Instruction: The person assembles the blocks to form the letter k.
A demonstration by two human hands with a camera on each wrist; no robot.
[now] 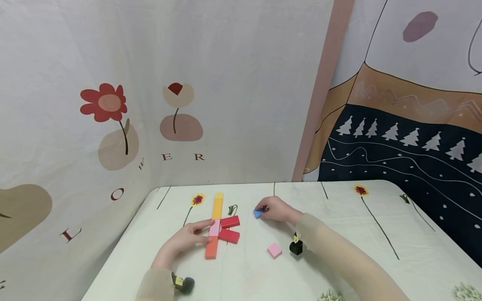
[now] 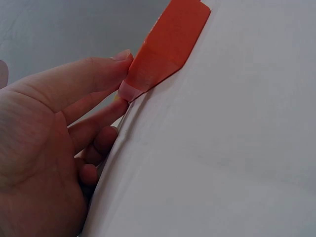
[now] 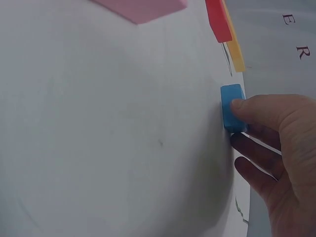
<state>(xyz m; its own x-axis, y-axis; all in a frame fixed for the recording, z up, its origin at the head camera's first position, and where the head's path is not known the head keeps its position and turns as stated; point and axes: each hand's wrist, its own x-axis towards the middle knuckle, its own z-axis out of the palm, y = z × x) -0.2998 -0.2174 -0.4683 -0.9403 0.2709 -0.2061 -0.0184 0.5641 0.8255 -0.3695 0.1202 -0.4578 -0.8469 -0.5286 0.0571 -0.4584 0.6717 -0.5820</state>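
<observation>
My left hand point(image 1: 189, 237) is at a straight row of blocks, pinching the pink block point(image 1: 214, 228) in its middle between thumb and index finger. Below the pink one lies an orange block point(image 1: 211, 248), large in the left wrist view point(image 2: 170, 39); above it is a yellow block point(image 1: 217, 208). Two red blocks, an upper red block point(image 1: 230, 221) and a lower red block point(image 1: 229, 235), stick out to the right of the row. Farther right, my right hand point(image 1: 278, 210) pinches a small blue block point(image 3: 231, 108) between thumb and fingers, at the tabletop.
A loose pink block point(image 1: 274, 250) lies on the table nearer to me, between the two arms. The pale tablecloth point(image 1: 241, 276) has printed flowers. Behind the table hang printed fabric walls point(image 1: 241, 125). Both wrists wear black devices.
</observation>
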